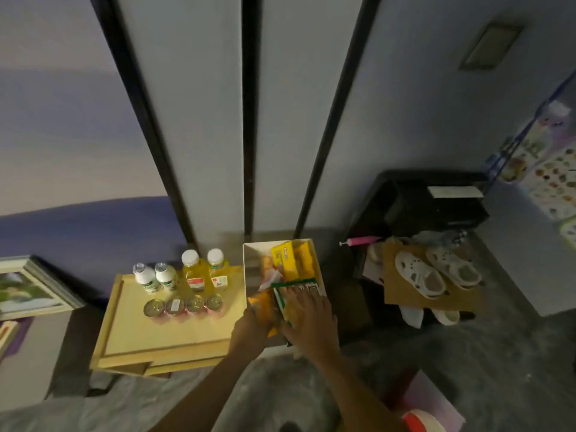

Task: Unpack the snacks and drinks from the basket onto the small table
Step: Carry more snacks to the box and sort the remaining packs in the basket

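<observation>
A white basket [249,260] stands just right of the small wooden table [162,332] and holds several snack packets, among them a yellow box [288,260]. My left hand [249,333] grips an orange snack packet [261,307] at the basket's near left corner. My right hand [307,319] lies on a green and yellow packet [293,291] in the basket's near end, fingers spread over it. On the table stand two white milk bottles [156,277], two yellow juice bottles [204,271] and a row of several cans [184,305].
A framed picture [28,286] leans at the left. White shoes [436,272] on a cardboard sheet sit to the right, before a black cart [436,201]. Tall wardrobe doors [199,120] rise behind. Grey fuzzy fabric [280,397] lies under my arms.
</observation>
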